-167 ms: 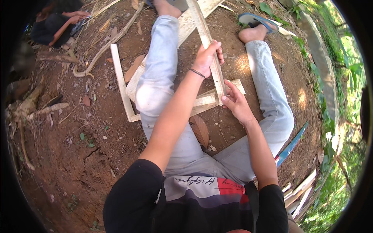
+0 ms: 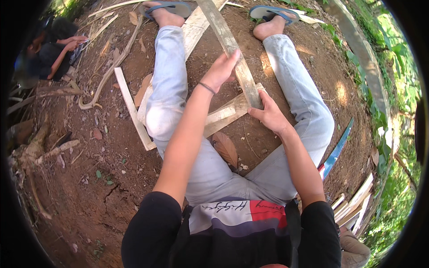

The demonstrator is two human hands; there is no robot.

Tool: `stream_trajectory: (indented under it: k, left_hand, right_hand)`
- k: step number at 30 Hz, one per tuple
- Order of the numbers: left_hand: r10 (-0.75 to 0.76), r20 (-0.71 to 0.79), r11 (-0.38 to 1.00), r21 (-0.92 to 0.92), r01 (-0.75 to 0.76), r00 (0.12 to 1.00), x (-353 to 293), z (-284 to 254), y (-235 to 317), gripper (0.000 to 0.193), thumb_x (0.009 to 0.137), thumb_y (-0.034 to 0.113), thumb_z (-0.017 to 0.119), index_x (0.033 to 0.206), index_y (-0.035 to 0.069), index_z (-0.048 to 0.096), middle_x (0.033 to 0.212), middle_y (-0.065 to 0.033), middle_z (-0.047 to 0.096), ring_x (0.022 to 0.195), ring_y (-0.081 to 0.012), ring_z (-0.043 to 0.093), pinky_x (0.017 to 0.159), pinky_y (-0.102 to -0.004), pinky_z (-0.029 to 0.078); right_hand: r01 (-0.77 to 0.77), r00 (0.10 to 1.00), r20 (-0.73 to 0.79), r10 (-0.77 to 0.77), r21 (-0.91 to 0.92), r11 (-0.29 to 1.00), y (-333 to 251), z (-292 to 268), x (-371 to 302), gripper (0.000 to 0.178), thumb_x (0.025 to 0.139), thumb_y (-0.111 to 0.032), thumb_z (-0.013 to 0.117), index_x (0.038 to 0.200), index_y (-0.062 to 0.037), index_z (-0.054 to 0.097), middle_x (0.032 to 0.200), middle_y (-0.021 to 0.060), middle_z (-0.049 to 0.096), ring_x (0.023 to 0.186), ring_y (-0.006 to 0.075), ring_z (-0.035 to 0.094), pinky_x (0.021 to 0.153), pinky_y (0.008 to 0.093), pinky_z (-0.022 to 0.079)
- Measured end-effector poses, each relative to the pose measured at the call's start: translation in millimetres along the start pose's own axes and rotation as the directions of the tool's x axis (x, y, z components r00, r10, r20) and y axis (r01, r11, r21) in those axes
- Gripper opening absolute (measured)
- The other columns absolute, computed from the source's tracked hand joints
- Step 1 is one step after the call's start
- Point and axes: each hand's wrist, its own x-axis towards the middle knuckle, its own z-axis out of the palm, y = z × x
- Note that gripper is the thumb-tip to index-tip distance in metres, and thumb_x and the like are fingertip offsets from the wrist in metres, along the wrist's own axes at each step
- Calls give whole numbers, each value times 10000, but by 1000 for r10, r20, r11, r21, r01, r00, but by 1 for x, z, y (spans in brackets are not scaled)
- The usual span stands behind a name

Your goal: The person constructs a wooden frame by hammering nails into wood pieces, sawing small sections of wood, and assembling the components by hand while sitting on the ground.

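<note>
A long, narrow wooden plank (image 2: 222,33) slants across between my legs, its far end running out at the top edge. My left hand (image 2: 222,71) is closed on the plank's left side partway along, some fingers hidden beneath it. At the plank's near end my right hand (image 2: 271,114) grips the corner, thumb on the left and fingers on the right. Below that end lie a short wooden strip (image 2: 221,113) and a wider board (image 2: 241,105) on the soil.
Another light board (image 2: 196,33) lies under the plank near my left foot. A thin wooden strip (image 2: 130,105) rests left of my knee. On the right are a blue-bladed saw (image 2: 338,149) and stacked wood pieces (image 2: 357,203). Another person (image 2: 53,49) crouches far left.
The plank has turned so its broad face shows more. My left hand's fingers, which wrapped over the right edge, are now mostly beneath it. The whole view has shifted slightly.
</note>
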Motion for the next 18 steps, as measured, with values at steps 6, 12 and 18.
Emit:
stream_trajectory:
  k: [6, 12, 18]
  left_hand:
    - [10, 21, 328, 944, -24, 1000, -130, 24, -8, 650, 858, 412, 668, 1347, 52, 436, 1226, -198, 535, 1100, -397, 554, 904, -516, 470]
    - [110, -150, 117, 984, 137, 983, -113, -5, -22, 336, 878, 287, 639, 1109, 76, 518, 1084, -224, 612, 1027, -449, 574, 825, -554, 479]
    - [245, -215, 87, 976, 199, 945, -72, -26, -65, 392, 847, 265, 699, 1096, 28, 511, 1044, -269, 599, 990, -477, 576, 862, -534, 460]
  right_hand:
    - [-138, 908, -396, -138, -594, 793, 29, 22, 2, 494, 792, -135, 650, 1180, 81, 433, 1135, 268, 464, 1083, 428, 474, 938, 497, 414]
    - [-214, 832, -522, -187, -614, 759, 4, 41, 8, 309, 791, -159, 567, 1008, 56, 519, 1052, 223, 522, 995, 372, 513, 835, 519, 441]
    - [-314, 851, -524, 25, -471, 825, 5, 88, 13, 450, 839, -189, 519, 1216, 56, 491, 1177, 180, 537, 1120, 293, 489, 937, 410, 375]
